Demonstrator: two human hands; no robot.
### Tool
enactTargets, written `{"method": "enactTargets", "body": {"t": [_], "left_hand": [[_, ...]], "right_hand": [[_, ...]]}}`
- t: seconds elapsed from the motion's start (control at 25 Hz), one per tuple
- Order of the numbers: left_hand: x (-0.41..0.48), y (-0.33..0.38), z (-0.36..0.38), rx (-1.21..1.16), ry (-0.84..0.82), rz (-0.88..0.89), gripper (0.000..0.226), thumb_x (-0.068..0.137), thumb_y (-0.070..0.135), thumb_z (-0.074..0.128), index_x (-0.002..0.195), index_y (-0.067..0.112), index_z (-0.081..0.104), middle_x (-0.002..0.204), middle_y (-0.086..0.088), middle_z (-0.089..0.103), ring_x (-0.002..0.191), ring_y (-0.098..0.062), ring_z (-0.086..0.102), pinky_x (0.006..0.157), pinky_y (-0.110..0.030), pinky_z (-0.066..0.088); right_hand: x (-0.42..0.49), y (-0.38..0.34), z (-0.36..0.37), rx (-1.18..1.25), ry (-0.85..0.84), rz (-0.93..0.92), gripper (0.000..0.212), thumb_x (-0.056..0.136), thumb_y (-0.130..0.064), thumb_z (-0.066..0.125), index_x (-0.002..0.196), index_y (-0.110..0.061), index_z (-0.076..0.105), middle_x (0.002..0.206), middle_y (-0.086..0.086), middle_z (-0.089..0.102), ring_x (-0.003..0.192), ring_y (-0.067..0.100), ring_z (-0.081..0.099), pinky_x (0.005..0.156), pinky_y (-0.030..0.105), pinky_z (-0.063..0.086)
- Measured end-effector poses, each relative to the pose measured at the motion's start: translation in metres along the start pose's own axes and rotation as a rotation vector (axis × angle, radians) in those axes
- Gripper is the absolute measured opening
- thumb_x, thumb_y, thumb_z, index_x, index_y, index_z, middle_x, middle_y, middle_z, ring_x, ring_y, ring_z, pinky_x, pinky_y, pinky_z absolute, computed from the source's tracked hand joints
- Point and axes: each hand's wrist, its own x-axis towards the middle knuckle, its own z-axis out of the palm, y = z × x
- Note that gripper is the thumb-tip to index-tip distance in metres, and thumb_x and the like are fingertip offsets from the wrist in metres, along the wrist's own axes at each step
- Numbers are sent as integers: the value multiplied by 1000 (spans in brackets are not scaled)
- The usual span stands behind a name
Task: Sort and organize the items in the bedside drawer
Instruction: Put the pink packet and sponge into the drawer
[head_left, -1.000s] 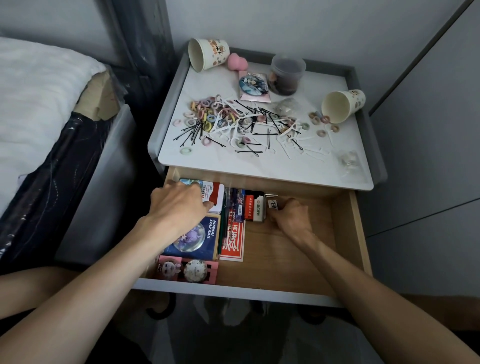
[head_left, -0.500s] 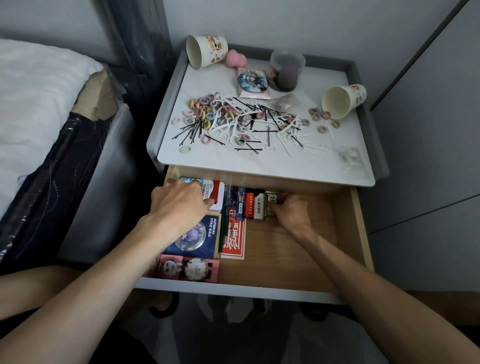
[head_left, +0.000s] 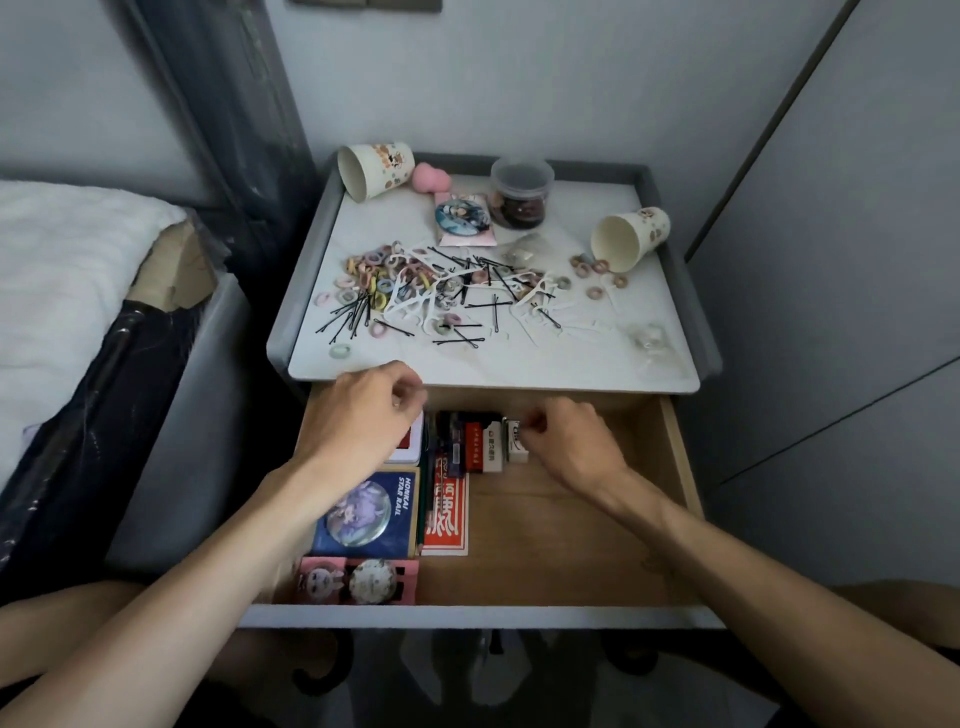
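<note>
Left hand (head_left: 363, 415) rose over the drawer (head_left: 571, 545), curled empty.
Right hand (head_left: 571, 441) pinched a white box (head_left: 517, 451); two paper cups (head_left: 374, 169) (head_left: 628, 239) lay tipped.

Your left forearm (head_left: 208, 566) enters the head view from 7 o'clock and your right forearm (head_left: 753, 566) from 5 o'clock. Both are bare from the lower edge of the view up to the wrists. Your left hand (head_left: 363, 415) and your right hand (head_left: 571, 447) are bare too, with knuckles and tendons showing on their backs. Behind the forearms, a bare rounded limb (head_left: 57, 618) shows at 8 o'clock and another bare limb (head_left: 893, 608) at 4 o'clock. You cannot tell whether these are knees or thighs.
</note>
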Motion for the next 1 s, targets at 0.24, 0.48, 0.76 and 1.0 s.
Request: {"method": "enactTargets", "body": {"t": [0.24,0.48,0.76,1.0], "left_hand": [[64,10,-28,-513,26,-55,9,91,23,66,99,28,69,100,8,69,98,-13,64,94,-42,51],[146,16,-29,-507,54,-132,24,89,18,66,112,21,61,108,1,67,94,-16,63,75,-30,47],[234,14,-18,-540,64,-227,41,90,4,45,127,19,52,123,-9,59,110,-24,56,91,-37,47],[279,26,-18,-621,-11,-154,33,91,-1,43,108,23,57,116,-9,61,93,-21,59,79,-29,48]], "right_hand": [[41,-30,-76,139,98,-221,11,90,-23,65,98,-20,72,94,-3,72,84,15,65,75,29,52],[149,-50,-103,-48,190,-351,46,90,-29,65,134,-19,56,134,8,60,115,26,58,93,36,48],[238,-99,-71,-402,100,-476,70,91,-53,58,147,-20,33,141,14,49,121,34,53,90,43,48],[244,-92,-56,-263,313,-571,35,99,-31,46,126,-9,50,111,20,65,89,41,64,64,38,45]]}}
